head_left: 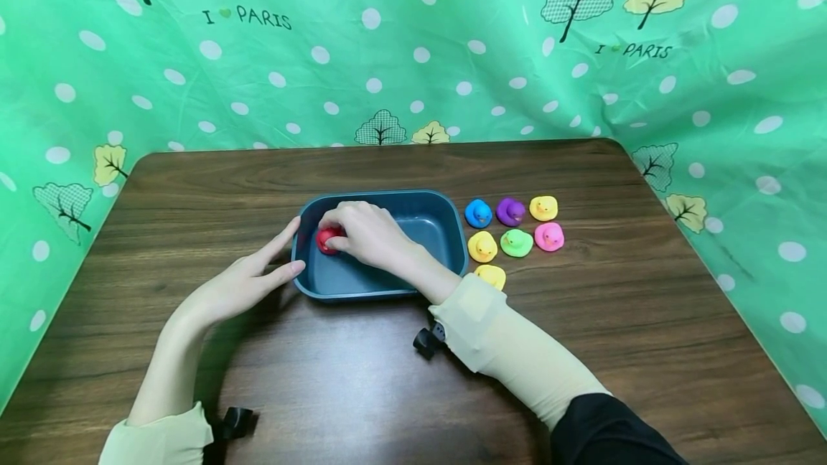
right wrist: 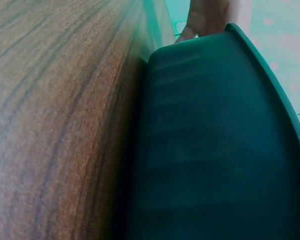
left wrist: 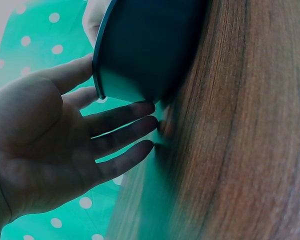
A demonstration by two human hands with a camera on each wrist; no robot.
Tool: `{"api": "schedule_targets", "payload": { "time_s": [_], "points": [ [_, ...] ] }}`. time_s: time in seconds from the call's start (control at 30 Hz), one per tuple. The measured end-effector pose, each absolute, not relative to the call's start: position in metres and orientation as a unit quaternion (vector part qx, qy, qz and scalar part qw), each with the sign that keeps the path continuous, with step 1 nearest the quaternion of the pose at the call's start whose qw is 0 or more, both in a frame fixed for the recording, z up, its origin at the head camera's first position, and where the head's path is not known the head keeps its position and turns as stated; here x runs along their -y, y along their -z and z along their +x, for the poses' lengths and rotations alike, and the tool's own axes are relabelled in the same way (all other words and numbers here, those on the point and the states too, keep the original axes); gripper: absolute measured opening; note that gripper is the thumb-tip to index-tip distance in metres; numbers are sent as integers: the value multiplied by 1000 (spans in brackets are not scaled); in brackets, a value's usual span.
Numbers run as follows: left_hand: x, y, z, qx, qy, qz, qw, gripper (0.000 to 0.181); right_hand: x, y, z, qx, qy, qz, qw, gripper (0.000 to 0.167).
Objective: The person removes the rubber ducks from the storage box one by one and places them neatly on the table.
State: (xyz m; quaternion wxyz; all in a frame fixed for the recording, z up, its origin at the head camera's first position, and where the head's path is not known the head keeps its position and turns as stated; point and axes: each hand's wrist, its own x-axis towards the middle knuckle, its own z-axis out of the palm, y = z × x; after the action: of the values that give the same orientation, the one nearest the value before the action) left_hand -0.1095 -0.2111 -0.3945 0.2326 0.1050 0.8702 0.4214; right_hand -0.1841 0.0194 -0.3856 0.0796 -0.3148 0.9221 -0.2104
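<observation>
A dark blue rectangular tray (head_left: pixel 388 285) stands on the wooden table. Inside its left end, my right hand (head_left: pixel 371 235) pinches a red rubber duck (head_left: pixel 328 240) between thumb and fingers; the hand covers part of the duck. My left hand (head_left: pixel 248 282) steadies the tray's left end from outside, fingers extended. The left wrist view has that hand (left wrist: pixel 65 125) with thumb and fingertips at the tray's rim and wall (left wrist: pixel 135 65). In the right wrist view the tray's side (right wrist: pixel 210 135) hides the right hand's work.
Right of the tray sit several rubber ducks: blue (head_left: pixel 478 213), purple (head_left: pixel 510 212), green (head_left: pixel 516 242), pink (head_left: pixel 549 236) and yellow ones, such as a yellow duck (head_left: pixel 482 246). The right forearm partly covers the nearest yellow duck (head_left: pixel 491 276). A green patterned cloth (head_left: pixel 400 41) hangs behind the table (head_left: pixel 362 379).
</observation>
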Motion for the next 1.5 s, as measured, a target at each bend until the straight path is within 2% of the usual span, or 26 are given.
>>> {"api": "schedule_targets", "payload": {
  "time_s": [0.33,1.0,1.5],
  "points": [
    [210,394,-110,-869,-423,108,232,70,-18,383,-184,-921,207,-321,82,23],
    [211,395,-111,-873,-416,113,228,71,-26,376,-180,-918,221,-319,85,24],
    [211,392,-109,-878,-406,109,228,70,-48,361,-168,-914,255,-311,55,27]
  ]
}}
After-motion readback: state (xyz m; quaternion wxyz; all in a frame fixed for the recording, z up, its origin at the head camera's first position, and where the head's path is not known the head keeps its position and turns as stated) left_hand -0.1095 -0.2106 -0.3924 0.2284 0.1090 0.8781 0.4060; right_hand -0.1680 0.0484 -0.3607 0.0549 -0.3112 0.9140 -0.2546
